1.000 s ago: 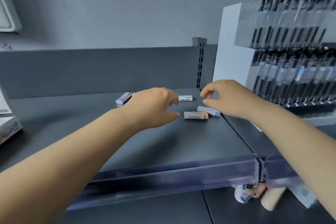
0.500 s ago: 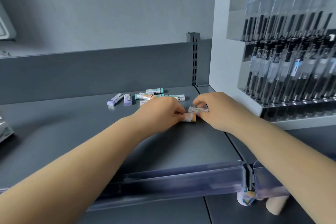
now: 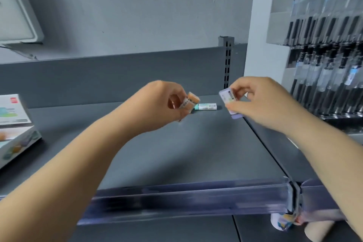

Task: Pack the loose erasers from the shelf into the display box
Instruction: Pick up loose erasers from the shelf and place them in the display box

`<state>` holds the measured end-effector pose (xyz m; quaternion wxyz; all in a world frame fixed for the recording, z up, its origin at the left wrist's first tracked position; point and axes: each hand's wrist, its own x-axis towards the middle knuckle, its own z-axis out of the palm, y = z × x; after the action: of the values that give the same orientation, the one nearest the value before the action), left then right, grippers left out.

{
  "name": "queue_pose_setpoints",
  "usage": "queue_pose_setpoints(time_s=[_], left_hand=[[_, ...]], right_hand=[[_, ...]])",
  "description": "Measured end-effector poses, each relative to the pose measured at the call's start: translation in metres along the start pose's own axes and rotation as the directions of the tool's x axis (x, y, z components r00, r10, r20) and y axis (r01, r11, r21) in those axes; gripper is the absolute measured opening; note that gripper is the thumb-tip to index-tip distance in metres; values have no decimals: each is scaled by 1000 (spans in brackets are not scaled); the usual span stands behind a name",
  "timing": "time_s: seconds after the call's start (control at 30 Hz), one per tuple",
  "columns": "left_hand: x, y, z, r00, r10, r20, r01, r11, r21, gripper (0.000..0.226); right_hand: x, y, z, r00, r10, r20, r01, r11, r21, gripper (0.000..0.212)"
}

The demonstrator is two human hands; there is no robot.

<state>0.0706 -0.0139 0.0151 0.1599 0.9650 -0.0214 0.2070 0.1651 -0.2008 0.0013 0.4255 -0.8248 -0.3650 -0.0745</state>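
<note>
While pinched, two sleeved rectangular erasers (image 3: 191, 102)

This is a stationery shop. A grey metal shelf (image 3: 186, 153) with a clear price rail (image 3: 186, 196) along its front edge carries a tiered pen rack (image 3: 324, 55) and a printed display box (image 3: 13, 124).

Shelf (image 3: 176, 153): matt dark-grey painted metal, smooth. Front rail (image 3: 186, 196): clear glossy plastic. Erasers (image 3: 206, 106): matt rubber in glossy printed paper sleeves. Display box (image 3: 17, 143): printed cardboard, slight sheen. Pen rack (image 3: 259, 45): white and clear plastic.
</note>
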Motion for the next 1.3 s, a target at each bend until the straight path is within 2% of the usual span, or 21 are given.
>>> queue_pose_setpoints(time_s=[0.07,0.1,0.17,0.27,0.43,0.57,0.67,0.8,1.0,1.17,1.3], left_hand=[[-17,-8,-19,997,-43,-67,38,996,-83,5],[-27,-13,-27,992,-72,-99,60,991,-119,9],[-47,-28,-38,979,-134,-150,108,979,-172,14],[-78,-50,-52,941,-254,-224,187,941,-281,10],[-135,-80,-81,868,-373,-327,171,844,-509,9],[-180,-108,-107,814,-417,-405,139,816,-561,10],[-210,-135,-128,770,-456,-445,153,810,-566,17],[-241,-174,-152,735,-503,-456,175,789,-589,13],[-268,-233,-170,753,-521,-401,175,747,-641,26],[-273,-265,-170,804,-488,-340,141,712,-688,15],[-269,-279,-169,854,-437,-282,124,699,-705,18]], right_hand=[[-3,-21,3,999,-36,5,35,989,142,18],[-5,-31,7,998,-58,12,54,980,192,20],[-9,-49,21,995,-96,10,90,962,256,16],[-11,-73,51,993,-115,19,103,944,314,7],[-19,-118,113,984,-177,16,151,880,451,11],[-24,-154,165,978,-201,50,140,820,555,23],[-25,-182,202,979,-186,86,94,781,618,21],[-25,-213,243,984,-134,116,30,770,637,17],[-25,-252,292,988,-18,156,-74,824,562,19],[-20,-273,311,996,-13,86,-29,883,468,18],[-15,-284,317,996,17,83,-48,923,381,15]])
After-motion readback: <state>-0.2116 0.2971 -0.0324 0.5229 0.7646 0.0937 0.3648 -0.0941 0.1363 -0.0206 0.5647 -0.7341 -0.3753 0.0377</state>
